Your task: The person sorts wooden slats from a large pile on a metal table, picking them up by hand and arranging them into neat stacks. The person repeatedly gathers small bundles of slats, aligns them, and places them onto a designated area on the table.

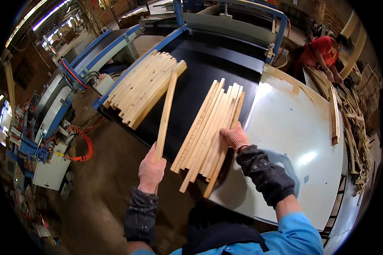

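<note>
Both my hands wear pinkish work gloves, with dark, speckled sleeve covers above them. In my left hand (151,171) is one long wooden strip (167,108), gripped near its lower end; its far end reaches the big stack. Beside it, a loose bundle of wooden strips (212,134) lies on the black conveyor belt (200,53), several ends jutting unevenly over the near edge. My right hand (235,137) is closed round the right side of this bundle, at its outermost strip. A neat stack of wooden strips (142,85) rests on the belt's left side.
To the right stands a pale, glossy table (293,140) with a single wooden strip (335,117) at its far edge. A co-worker in red (321,53) handles wood beyond it, near a heap of scrap strips (355,136). Blue-and-grey machinery (51,123) with a coiled orange hose (87,146) is left.
</note>
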